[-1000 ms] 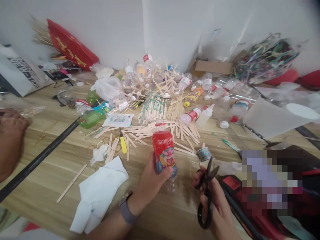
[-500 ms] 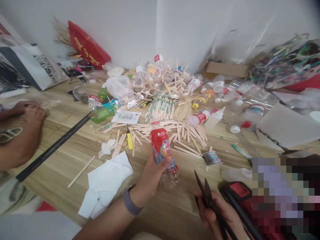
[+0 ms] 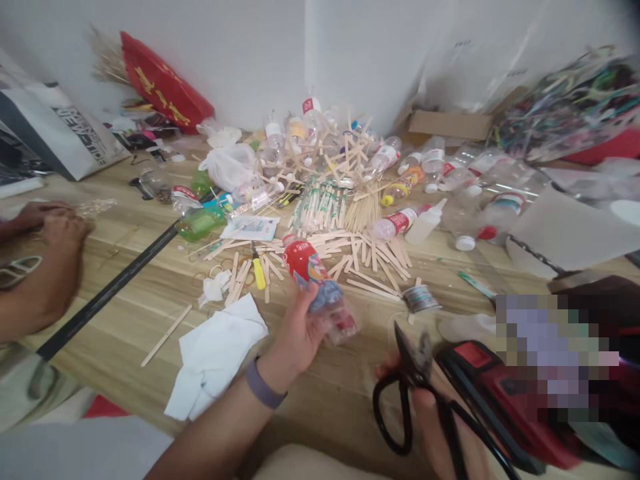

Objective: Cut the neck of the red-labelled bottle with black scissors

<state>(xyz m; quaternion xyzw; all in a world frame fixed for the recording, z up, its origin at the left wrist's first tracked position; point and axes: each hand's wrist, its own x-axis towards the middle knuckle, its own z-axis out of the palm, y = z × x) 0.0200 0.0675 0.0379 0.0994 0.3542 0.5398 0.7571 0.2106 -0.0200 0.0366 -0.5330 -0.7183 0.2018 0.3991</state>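
My left hand (image 3: 299,327) is wrapped round the lower part of a clear plastic bottle (image 3: 306,261) with a red and blue label. The bottle leans to the left above the table, and something red shows near its base. At the lower right, my right hand (image 3: 425,413) grips black-handled scissors (image 3: 414,360), their blades pointing up and away from me. The blades are apart and do not touch the bottle. Part of the right hand is hidden behind the scissor handles.
Wooden sticks (image 3: 375,267), plastic bottles (image 3: 395,223) and a yellow-handled screwdriver (image 3: 259,272) lie ahead. White paper (image 3: 215,360) rests left of my arm. A red and black tool case (image 3: 520,400) is at the right. Another person's hands (image 3: 63,223) rest at the left.
The bottle has tilted further to the left in my left hand. My right hand has turned the scissors, so a handle loop now shows and the blades are wider apart.
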